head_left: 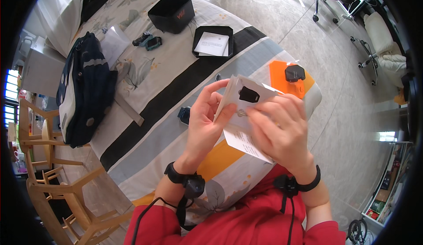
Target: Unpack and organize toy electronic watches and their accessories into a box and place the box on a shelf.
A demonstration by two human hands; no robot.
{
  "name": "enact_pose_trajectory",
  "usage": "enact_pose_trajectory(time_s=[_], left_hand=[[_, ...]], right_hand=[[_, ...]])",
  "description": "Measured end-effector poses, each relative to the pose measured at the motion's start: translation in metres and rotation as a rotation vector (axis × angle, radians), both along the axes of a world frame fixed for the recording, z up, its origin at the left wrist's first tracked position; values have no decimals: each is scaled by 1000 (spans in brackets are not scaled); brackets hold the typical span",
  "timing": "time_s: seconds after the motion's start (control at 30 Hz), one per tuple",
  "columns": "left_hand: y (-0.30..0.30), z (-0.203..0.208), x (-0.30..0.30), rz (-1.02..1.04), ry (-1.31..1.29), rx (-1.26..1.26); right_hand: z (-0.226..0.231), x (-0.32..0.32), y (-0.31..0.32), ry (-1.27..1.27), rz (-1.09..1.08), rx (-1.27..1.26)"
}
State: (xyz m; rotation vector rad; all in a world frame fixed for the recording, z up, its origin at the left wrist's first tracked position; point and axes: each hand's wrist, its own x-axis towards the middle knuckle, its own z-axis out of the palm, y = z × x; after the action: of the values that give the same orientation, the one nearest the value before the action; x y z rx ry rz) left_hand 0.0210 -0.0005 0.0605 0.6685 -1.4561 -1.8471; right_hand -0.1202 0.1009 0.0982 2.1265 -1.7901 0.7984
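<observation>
My left hand (207,117) grips a white folded card (227,97) by its left edge, thumb on the front and fingers behind. On the card's face is a flat black shape (249,95), and below it a small metallic piece (241,112). A flap with printed lines (244,143) hangs from the card's lower side. My right hand (282,130) is closed over the card's right part, its fingertips beside the metallic piece. Whatever those fingers pinch is hidden. Past the card, on the table, an orange sheet (278,75) lies under a black angular object (294,73).
A black open box (172,14) and a black tray (194,46) with a white paper (213,43) stand on the cloth-covered table. Watches (152,42) lie near a dark blue bag (88,90). Wooden chairs (79,196) stand at left. A small dark device (184,115) sits beside my left hand.
</observation>
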Motion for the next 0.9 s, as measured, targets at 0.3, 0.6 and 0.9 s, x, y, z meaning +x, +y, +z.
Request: enact_pose_trajectory(time_s=[0.3,0.6,0.9], left_hand=[[5,7,0,34,29,-186],[3,2,-1,54,-4,-377],[0,4,0,67,-80,-452]], right_hand=[[-13,7,7,-1395,-170,73],[-21,4,-2,-1520,-115,254],[-13,-4,-12,-1245,-202,351]])
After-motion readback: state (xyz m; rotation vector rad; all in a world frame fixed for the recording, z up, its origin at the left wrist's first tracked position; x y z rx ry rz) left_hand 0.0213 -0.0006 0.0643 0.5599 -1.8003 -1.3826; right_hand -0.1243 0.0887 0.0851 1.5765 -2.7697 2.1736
